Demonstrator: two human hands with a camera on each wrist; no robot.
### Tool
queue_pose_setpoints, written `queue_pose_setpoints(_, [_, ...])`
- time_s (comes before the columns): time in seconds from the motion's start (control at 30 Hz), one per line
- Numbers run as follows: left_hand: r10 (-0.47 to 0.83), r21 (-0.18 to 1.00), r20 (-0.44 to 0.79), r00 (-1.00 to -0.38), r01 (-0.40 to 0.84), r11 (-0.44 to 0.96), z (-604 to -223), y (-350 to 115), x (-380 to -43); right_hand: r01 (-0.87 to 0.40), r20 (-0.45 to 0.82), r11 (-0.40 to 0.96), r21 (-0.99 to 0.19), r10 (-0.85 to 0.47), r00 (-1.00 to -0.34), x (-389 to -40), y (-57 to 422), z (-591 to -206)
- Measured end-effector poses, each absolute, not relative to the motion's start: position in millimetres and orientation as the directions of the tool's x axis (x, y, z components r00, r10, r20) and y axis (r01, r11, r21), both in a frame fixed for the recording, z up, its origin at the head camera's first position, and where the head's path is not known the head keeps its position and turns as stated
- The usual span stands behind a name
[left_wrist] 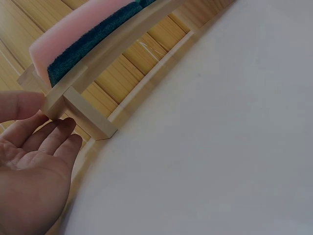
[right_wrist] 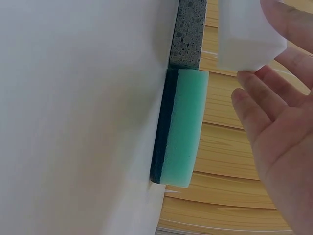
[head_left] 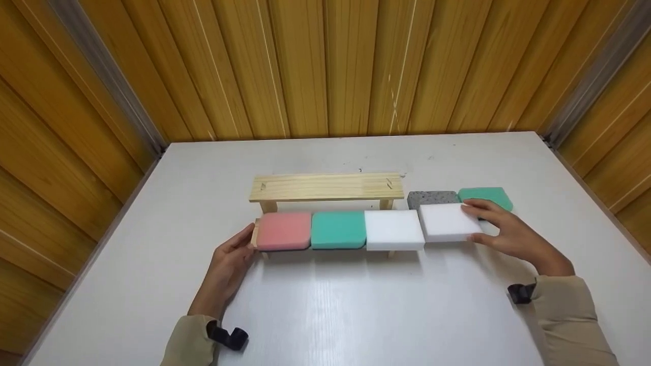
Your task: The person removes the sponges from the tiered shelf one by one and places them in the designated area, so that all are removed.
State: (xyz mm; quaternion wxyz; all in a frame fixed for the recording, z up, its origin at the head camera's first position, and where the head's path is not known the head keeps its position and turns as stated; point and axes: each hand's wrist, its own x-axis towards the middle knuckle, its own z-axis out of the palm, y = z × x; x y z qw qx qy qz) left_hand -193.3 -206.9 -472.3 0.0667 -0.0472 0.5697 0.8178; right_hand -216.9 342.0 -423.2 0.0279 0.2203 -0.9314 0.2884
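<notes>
I see a smooth, block-shaped white sponge (head_left: 447, 222) just beyond the right edge of the front wooden bench (left_wrist: 112, 54), pinched by the right hand (head_left: 508, 234), thumb and fingers parted across it; the left hand (head_left: 230, 262) grips the bench's left end.

My head view looks forward and down from above the near side of the table (head_left: 325, 305), far enough back to take in both far corners. The left-wrist view sits low and close, tilted, facing the end of the stand (left_wrist: 98, 64) under the pink sponge (left_wrist: 80, 29); the right-wrist view, rolled nearly sideways, closely faces the green sponge (right_wrist: 186, 127) toward the far right corner. I get both sponges again in the head view.
</notes>
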Motion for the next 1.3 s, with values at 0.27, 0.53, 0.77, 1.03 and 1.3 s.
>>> queue_pose_setpoints(0.27, [0.049, 0.933, -0.163, -0.985, -0.17, -0.317, -473.7, -206.5, -191.7, -0.438, 0.178, 0.723, -0.534, -0.411, -0.894, -214.7, 340.9, -427.1])
queue_pose_setpoints(0.53, [0.056, 0.918, -0.152, -0.987, -0.162, -0.362, -473.7, -207.1, -190.5, -0.413, 0.127, 0.735, -0.538, -0.414, -0.902, -213.5, 340.1, -421.5])
queue_pose_setpoints(0.77, [0.058, 0.919, -0.142, -0.988, -0.154, -0.363, -473.8, -207.6, -190.6, -0.394, 0.075, 0.746, -0.536, -0.423, -0.903, -217.0, 336.3, -422.1])
queue_pose_setpoints(1.03, [0.056, 0.918, -0.153, -0.987, -0.162, -0.362, -473.6, -207.7, -191.3, -0.344, 0.026, 0.746, -0.57, -0.402, -0.915, -218.5, 334.4, -424.5])
queue_pose_setpoints(1.3, [0.067, 0.91, -0.15, -0.986, -0.164, -0.381, -472.4, -208.9, -191.5, -0.333, 0.016, 0.745, -0.578, -0.397, -0.918, -218.0, 335.2, -426.1])
